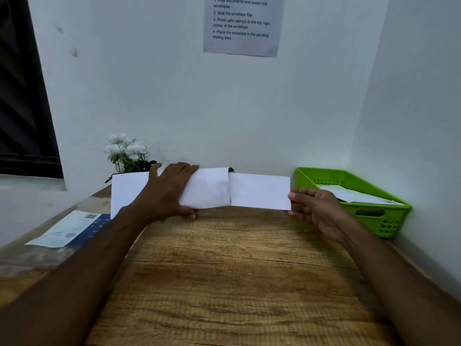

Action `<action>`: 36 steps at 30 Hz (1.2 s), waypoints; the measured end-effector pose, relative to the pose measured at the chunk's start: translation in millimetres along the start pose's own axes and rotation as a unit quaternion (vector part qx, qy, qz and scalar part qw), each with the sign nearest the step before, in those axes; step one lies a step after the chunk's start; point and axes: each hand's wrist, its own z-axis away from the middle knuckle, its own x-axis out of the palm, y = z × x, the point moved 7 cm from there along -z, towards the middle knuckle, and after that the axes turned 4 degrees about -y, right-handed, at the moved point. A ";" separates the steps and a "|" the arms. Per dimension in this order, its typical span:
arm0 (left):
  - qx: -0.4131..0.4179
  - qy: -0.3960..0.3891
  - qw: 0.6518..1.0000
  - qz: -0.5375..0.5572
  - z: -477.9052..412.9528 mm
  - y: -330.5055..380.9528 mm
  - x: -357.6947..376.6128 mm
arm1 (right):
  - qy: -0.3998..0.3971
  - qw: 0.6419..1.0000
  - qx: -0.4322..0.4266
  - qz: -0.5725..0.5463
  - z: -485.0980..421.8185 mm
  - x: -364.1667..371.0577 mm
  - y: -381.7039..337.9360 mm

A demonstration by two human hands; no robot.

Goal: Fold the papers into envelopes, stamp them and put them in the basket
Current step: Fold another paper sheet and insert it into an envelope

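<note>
A white envelope (207,189) is held up above the far part of the wooden table (224,270). My left hand (169,191) grips it around the middle, fingers over its top edge and thumb underneath. A folded white paper (259,191) sticks out of the envelope's right end. My right hand (316,211) pinches the right edge of that paper. The green basket (374,216) stands at the right by the wall, with white envelopes lying inside it.
A blue and white packet (72,228) lies at the table's left edge. White flowers (127,151) stand at the back left against the wall. An instruction sheet (242,23) hangs on the wall. A dark window is at the far left.
</note>
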 end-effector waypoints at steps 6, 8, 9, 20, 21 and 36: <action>0.011 0.003 1.000 -0.018 -1.2 11.4 -1.1 | 0.002 1.000 -0.016 0.013 4.1 3.5 -5.0; 0.018 0.007 1.000 -0.024 -0.9 17.6 -2.1 | 0.006 0.999 -0.016 0.028 5.3 3.6 -5.3; 0.021 0.009 0.999 -0.028 -1.1 20.6 -2.8 | 0.007 0.999 -0.015 0.036 6.0 4.0 -5.4; 0.064 0.046 0.995 -0.068 -3.9 57.0 -14.7 | 0.018 0.993 -0.040 0.111 15.6 20.1 -15.9; 0.066 0.046 0.994 -0.067 -3.9 58.3 -14.3 | 0.016 0.993 -0.043 0.113 16.4 21.7 -16.6; 0.093 0.043 0.993 -0.049 -2.4 83.2 -11.7 | 0.012 0.984 -0.136 0.118 25.2 48.3 -15.1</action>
